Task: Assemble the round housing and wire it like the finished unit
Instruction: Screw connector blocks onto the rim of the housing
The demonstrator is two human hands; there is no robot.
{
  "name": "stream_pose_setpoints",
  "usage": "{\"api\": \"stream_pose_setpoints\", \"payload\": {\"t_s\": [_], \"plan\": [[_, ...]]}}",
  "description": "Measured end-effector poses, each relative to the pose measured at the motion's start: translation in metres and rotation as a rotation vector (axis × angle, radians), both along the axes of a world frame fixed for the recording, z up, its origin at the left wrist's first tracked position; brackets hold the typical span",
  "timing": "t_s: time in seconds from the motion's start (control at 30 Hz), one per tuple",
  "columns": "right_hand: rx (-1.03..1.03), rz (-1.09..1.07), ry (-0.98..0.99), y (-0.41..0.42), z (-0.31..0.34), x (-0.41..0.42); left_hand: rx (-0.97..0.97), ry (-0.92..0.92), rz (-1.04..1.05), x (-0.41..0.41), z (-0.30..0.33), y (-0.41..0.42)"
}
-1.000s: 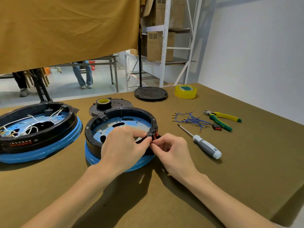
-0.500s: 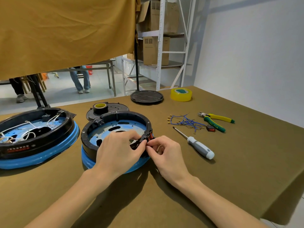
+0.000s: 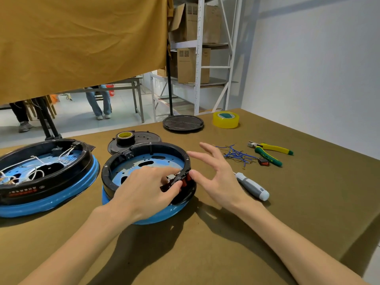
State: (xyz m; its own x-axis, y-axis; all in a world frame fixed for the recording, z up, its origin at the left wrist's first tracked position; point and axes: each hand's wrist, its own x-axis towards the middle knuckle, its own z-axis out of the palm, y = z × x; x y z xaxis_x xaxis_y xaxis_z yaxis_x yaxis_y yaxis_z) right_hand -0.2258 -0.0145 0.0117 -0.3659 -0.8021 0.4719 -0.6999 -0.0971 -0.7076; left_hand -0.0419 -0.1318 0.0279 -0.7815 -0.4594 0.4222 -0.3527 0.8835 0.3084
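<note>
**Red switch half-seated as one hand lets go**

The round housing sits mid-bench beside the wired finished unit. The left hand pinches the red switch at the rim; the right hand hovers spread, holding nothing. Uneven pressure may pop the switch loose or tip the housing. To the right, close by, lie screwdriver, pliers and blue wires, which a reaching wrist may scatter.
</note>
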Motion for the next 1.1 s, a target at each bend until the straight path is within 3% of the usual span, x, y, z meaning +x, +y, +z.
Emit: {"api": "stream_pose_setpoints", "payload": {"t_s": [0.2,0.6,1.1], "plan": [[0.154,0.214,-0.037,-0.010,-0.006,-0.001,-0.027,-0.033,0.046,0.003,-0.003,-0.012],[0.167,0.295,-0.106,-0.009,-0.006,-0.011,-0.094,-0.205,0.062,-0.005,-0.008,-0.004],[0.154,0.285,-0.133,-0.011,-0.001,-0.012,-0.168,-0.078,0.107,-0.008,-0.013,0.000]]}}
